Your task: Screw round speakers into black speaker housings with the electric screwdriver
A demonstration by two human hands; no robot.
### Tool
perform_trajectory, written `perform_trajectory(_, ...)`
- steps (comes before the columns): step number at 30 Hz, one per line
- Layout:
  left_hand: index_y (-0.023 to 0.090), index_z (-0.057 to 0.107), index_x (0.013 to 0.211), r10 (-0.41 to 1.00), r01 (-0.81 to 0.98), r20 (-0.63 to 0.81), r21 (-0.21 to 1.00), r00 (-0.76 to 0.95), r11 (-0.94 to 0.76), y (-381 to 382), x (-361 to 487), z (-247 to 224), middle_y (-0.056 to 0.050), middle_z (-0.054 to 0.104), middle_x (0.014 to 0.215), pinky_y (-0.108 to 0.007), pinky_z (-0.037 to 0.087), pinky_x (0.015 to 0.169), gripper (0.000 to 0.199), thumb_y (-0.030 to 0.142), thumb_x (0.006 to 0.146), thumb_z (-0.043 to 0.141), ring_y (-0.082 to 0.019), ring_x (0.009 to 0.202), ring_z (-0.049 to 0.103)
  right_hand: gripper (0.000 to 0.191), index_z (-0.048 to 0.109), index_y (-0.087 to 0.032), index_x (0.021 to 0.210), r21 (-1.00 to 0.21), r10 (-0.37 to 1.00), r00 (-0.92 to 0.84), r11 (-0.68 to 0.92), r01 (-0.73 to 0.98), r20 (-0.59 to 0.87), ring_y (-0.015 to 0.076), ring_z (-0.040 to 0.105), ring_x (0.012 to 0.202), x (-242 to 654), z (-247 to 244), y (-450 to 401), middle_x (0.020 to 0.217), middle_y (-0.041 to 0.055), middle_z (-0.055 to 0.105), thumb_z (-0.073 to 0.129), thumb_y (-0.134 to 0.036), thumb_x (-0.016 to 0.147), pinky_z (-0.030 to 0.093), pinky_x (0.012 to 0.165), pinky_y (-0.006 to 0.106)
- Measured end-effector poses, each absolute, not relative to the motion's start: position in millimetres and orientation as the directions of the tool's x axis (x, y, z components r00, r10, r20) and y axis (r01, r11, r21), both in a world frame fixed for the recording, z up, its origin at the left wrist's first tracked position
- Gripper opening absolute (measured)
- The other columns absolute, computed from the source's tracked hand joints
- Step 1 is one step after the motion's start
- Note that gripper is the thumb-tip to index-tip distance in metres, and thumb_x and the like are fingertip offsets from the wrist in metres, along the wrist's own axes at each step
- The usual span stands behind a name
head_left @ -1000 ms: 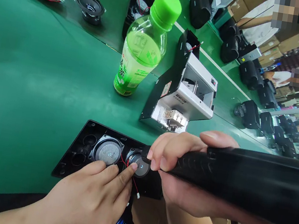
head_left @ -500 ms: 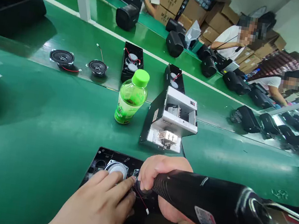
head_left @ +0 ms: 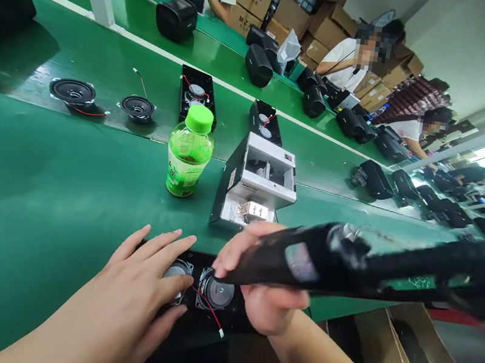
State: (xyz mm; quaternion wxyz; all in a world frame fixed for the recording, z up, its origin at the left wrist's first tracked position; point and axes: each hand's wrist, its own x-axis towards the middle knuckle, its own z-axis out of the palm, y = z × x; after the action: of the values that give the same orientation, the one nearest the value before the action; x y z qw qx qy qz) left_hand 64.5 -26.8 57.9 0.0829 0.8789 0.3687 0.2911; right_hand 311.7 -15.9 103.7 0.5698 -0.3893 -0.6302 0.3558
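Observation:
My left hand (head_left: 138, 287), fingers spread, lies over the left part of a black panel (head_left: 227, 320) at the bench's near edge. Its thumb and forefinger are beside a round speaker (head_left: 177, 269) in the panel. To the right sits a second speaker (head_left: 221, 292), with a red wire ending in a white connector (head_left: 221, 332). My right hand (head_left: 256, 269) is wrapped round a black power screwdriver (head_left: 303, 262), blurred by motion. The tool's tip is hidden. A silver and black screw feeder (head_left: 265, 179) stands just behind my right hand.
A green-capped bottle (head_left: 189, 151) stands left of the feeder. Loose speakers (head_left: 72, 92) and two black panels (head_left: 198, 95) lie on the far strip. An open carton (head_left: 402, 360) is at lower right. Several people work across the bench, near black speaker boxes.
My left hand has spread its fingers and shifted left. My right hand has swung the screwdriver's rear end upward, uncovering the right speaker. The view has turned slightly right.

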Motion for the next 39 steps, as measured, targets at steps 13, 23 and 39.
perform_trajectory(13,0.038,0.091,0.119,0.69,0.552,0.477,0.416,0.544,-0.723,-17.6,61.5,55.2,-0.003,0.091,0.153,-0.062,0.053,0.121,0.03,0.023,0.118,0.065,-0.034,0.13,0.085,0.076,0.077,-0.033,0.115,-0.758,0.736,0.196,0.649,0.063,0.647,0.0169,0.064,0.046,342.5,172.1,52.6,0.066,-0.0093,0.072,0.069,-0.108,0.108,0.056,0.047,0.031)
perform_trajectory(23,0.035,0.089,0.121,0.715,0.558,0.448,0.446,0.537,-0.699,-18.1,63.4,62.1,-0.006,0.093,0.152,-0.067,0.055,0.128,0.027,0.027,0.12,0.062,-0.035,0.133,0.087,0.081,0.084,-0.033,0.124,-0.835,0.783,0.369,0.549,-0.034,0.5,0.0169,0.055,0.038,327.2,174.0,50.6,0.059,-0.0097,0.067,0.076,-0.111,0.102,0.044,0.038,0.031)
perform_trajectory(39,0.031,0.086,0.142,0.676,0.496,0.267,0.507,0.687,-0.705,-14.5,47.1,64.0,-0.015,0.064,0.201,-0.084,0.055,0.143,0.059,0.039,0.086,0.105,-0.055,0.167,0.077,0.037,0.09,-0.051,0.145,-0.95,0.937,-0.182,0.309,0.032,0.299,0.0194,0.077,0.057,311.8,165.6,-71.4,0.072,-0.0068,0.074,0.054,-0.049,0.137,0.078,0.07,0.035)
